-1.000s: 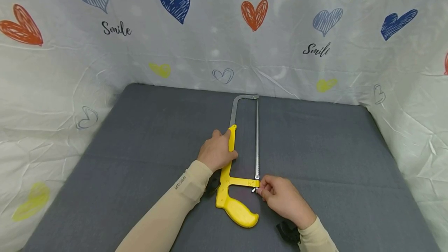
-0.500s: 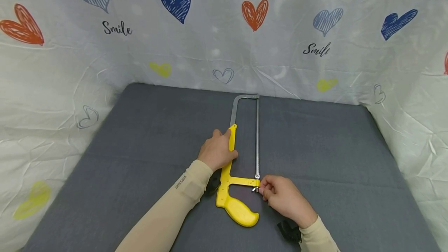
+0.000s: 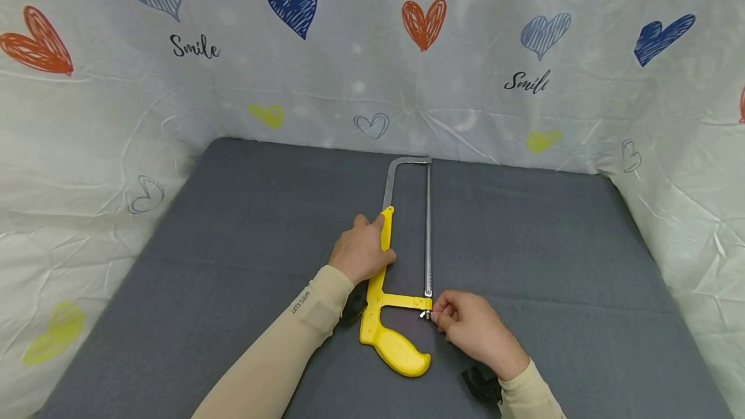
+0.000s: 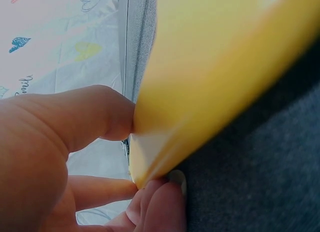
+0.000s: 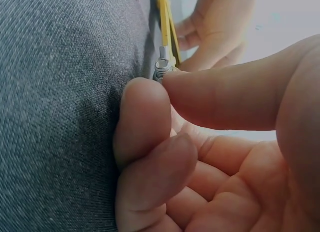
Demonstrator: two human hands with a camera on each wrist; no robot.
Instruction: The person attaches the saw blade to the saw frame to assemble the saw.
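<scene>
A hacksaw (image 3: 401, 353) with a yellow handle and frame lies on the grey cloth, its handle towards me and its blade (image 3: 428, 231) on the right. My left hand (image 3: 362, 249) grips the yellow part of the frame, thumb on the inner side and fingers on the outer; the left wrist view shows this yellow frame (image 4: 200, 76) close up. At the blade's near end is a small metal wing nut (image 3: 425, 315). My right hand (image 3: 474, 328) pinches it between thumb and index finger. In the right wrist view the fingertips partly cover the threaded metal fitting (image 5: 162, 66).
Grey cloth (image 3: 553, 244) covers the table around the saw. A white curtain (image 3: 361, 70) printed with hearts hangs behind the table and along both sides. The saw's far end lies close to the table's back edge.
My right fingertips have shifted very slightly to the right at the wing nut, leaving a little more of it showing. My left hand and the hacksaw stay in place.
</scene>
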